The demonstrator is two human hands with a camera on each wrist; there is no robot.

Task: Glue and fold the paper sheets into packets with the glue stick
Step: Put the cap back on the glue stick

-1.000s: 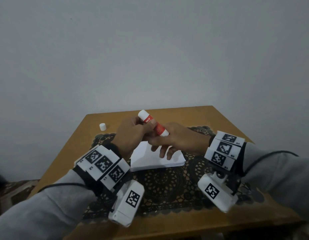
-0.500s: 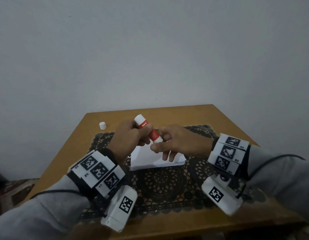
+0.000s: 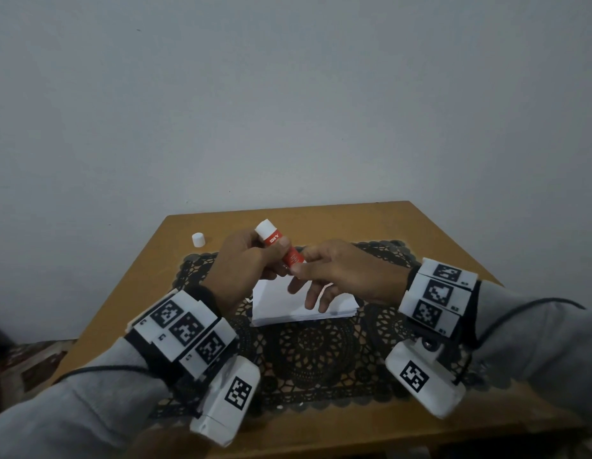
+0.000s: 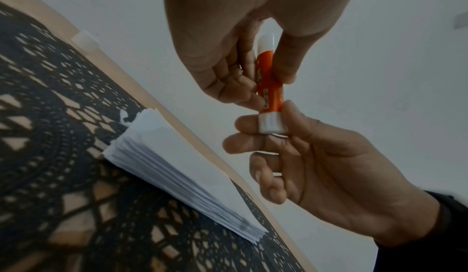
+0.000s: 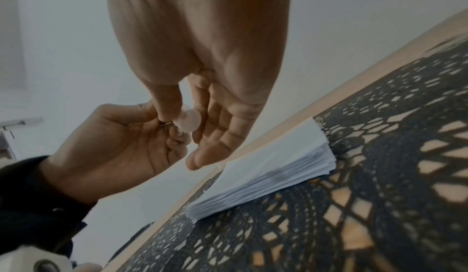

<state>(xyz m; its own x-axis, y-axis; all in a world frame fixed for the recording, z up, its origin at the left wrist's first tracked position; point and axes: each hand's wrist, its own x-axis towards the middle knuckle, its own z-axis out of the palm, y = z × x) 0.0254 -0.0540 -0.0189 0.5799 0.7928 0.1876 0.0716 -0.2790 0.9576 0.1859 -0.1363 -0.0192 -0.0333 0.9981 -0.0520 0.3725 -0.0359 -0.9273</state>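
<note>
Left hand (image 3: 245,260) grips glue stick (image 3: 278,245) barrel; right hand (image 3: 341,273) pinches its base knob. Cap (image 3: 198,239) off on table (image 3: 321,220). Paper stack (image 3: 288,309) untouched; gluing, folding all remain.

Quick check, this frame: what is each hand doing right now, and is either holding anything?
Left hand: holds the glue stick by its barrel.
Right hand: pinches the glue stick's lower end between thumb and fingers.
</note>
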